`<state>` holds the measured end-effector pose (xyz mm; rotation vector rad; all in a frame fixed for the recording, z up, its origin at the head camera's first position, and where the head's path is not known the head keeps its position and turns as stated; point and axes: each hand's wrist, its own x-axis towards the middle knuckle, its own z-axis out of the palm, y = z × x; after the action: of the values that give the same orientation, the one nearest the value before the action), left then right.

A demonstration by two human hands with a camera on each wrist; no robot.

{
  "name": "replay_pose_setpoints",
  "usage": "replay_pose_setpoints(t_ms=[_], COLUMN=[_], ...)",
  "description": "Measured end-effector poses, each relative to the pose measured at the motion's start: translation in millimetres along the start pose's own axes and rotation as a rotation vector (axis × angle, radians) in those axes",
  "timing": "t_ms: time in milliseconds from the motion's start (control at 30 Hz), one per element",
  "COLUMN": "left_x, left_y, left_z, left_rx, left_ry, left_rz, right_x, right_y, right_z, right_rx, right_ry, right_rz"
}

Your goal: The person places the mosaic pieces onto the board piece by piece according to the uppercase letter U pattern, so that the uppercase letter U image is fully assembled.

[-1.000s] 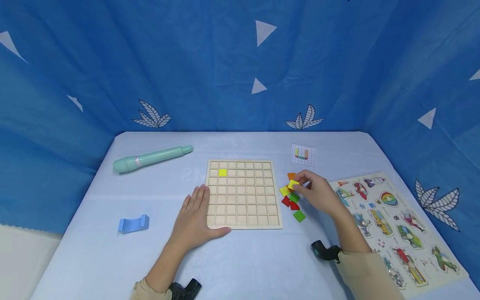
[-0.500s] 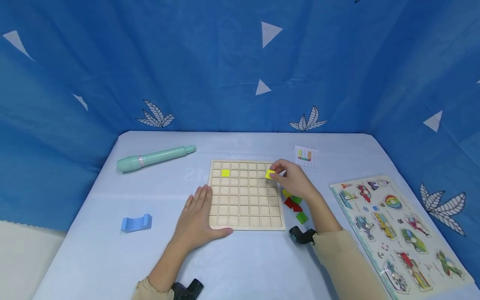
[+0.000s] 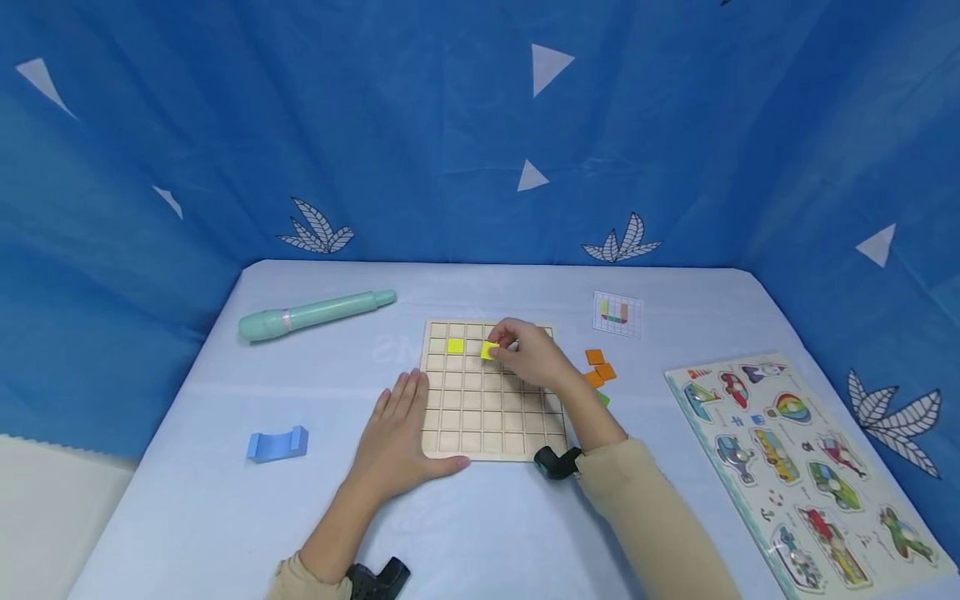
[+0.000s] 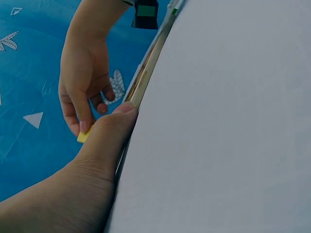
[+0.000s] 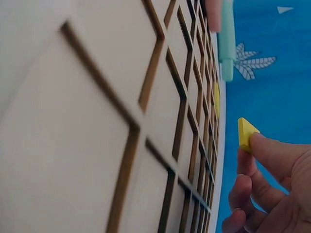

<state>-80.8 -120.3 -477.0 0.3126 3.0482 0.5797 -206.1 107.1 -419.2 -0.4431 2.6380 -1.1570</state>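
Observation:
My right hand [image 3: 531, 354] pinches a yellow square tile [image 3: 489, 350] between thumb and fingers, over the upper part of a wooden grid board [image 3: 480, 423]. In the right wrist view the held tile [image 5: 246, 135] is tilted and raised above the grid. Another yellow tile [image 3: 455, 346] sits in a square near the board's upper left corner. My left hand [image 3: 393, 433] lies flat with fingers straight along the board's left side, its thumb at the front edge. The left wrist view shows that thumb [image 4: 114, 126] against the board's edge.
Several orange tiles [image 3: 595, 357] and a green one lie right of the board, partly hidden by the right arm. Behind them is a small pattern card [image 3: 618, 314]. A picture puzzle board [image 3: 806, 475] lies at right, a mint-green tube [image 3: 318, 314] and a blue block [image 3: 277, 445] at left.
My right hand has carried the yellow tile leftward from the loose tiles to over the upper middle of the board. The left hand has stayed at the board's edge.

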Motion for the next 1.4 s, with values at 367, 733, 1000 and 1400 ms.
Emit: replay_pose_setpoints(t_ms=[367, 733, 1000, 1400], left_x=[-0.2, 0.2, 0.9, -0.1], left_y=[1.6, -0.1, 0.6, 0.0], left_z=[-0.4, 0.8, -1.4, -2.5], left_rx=[-0.004, -0.005, 0.0, 0.006], left_ry=[0.002, 0.001, -0.003, -0.008], left_rz=[0.011, 0.013, 0.012, 0.008], right_x=[11.8, 19.8, 20.2, 18.2], right_y=[-14.0, -24.8, -28.3, -27.1], right_z=[23.9, 39.5, 43.3, 45.6], right_rx=[-0.033, -0.126, -0.175, -0.212], right_ry=[-0.032, -0.065, -0.052, -0.038], right_rz=[-0.046, -0.011, -0.012, -0.028])
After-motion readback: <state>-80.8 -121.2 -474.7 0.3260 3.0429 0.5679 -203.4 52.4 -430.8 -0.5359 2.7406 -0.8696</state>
